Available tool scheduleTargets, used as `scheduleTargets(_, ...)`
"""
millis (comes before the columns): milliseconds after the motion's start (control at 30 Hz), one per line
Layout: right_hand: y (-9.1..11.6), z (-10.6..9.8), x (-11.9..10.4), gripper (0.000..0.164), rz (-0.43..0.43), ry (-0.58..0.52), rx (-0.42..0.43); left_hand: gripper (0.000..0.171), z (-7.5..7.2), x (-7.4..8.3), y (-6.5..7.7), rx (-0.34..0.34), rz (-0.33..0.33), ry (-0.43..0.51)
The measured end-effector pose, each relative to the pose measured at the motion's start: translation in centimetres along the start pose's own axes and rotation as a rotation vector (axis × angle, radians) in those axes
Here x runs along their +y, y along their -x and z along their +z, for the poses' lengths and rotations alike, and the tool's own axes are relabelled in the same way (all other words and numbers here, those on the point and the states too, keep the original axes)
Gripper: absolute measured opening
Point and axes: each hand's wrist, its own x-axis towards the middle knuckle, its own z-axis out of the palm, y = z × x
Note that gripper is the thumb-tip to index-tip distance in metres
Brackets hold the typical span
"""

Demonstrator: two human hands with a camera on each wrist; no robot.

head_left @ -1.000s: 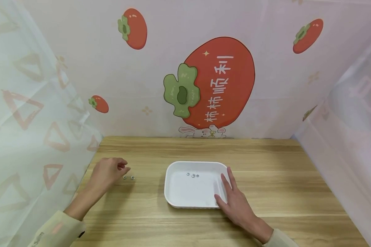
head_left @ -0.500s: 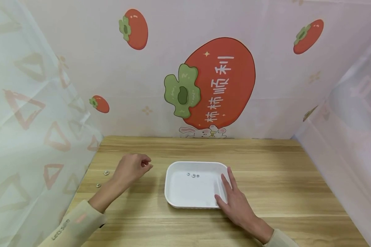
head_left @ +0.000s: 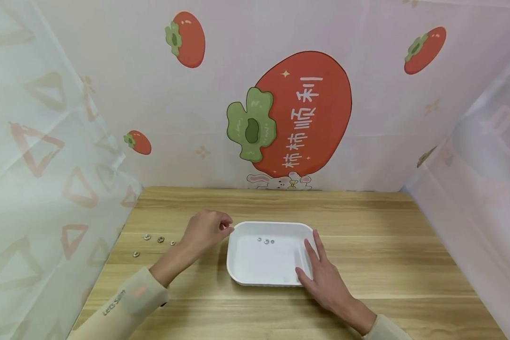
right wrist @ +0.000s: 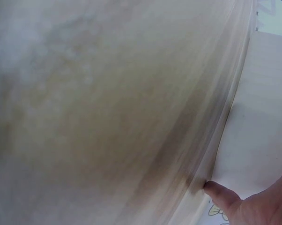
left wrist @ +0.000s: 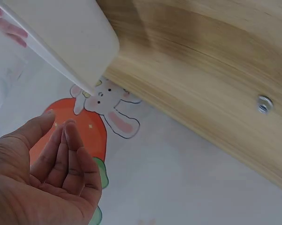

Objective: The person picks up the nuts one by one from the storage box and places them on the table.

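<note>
My left hand (head_left: 210,229) is at the left end of a white tray (head_left: 265,273), its fingers curled in and the thumb near the index fingertip. In the left wrist view the left hand (left wrist: 49,183) shows no item between the tips; a tiny one could be hidden. My right hand (head_left: 325,281) rests on the tray's right end with extended fingers. Its thumb touches an edge in the right wrist view. Three small shiny metal pieces (head_left: 266,241) lie in the tray. Left of it on the table are several more, one like a flanged nut (left wrist: 264,104).
The wooden table (head_left: 386,264) has white patterned cloth behind it (head_left: 195,108) and along both sides. Loose metal pieces (head_left: 147,237) are spread on the left of the table, near my left forearm (head_left: 170,271).
My left hand has moved right, from above the loose metal pieces to the tray's left rim. More pieces on the table are uncovered. The right hand and the tray stay put.
</note>
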Motion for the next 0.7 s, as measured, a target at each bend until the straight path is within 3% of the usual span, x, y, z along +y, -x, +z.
scheduleTargets(333, 0.0, 0.0, 0.0, 0.078, 0.004, -0.006, 0.002, 0.011, 2.4, 2.1, -1.1, -0.053, 0.040, 0.007)
scheduleTargets(700, -0.1, 0.0, -0.1, 0.079, 0.013, 0.002, 0.000, 0.013, 4.2, 2.6, -1.7, -0.105, 0.071, -0.021)
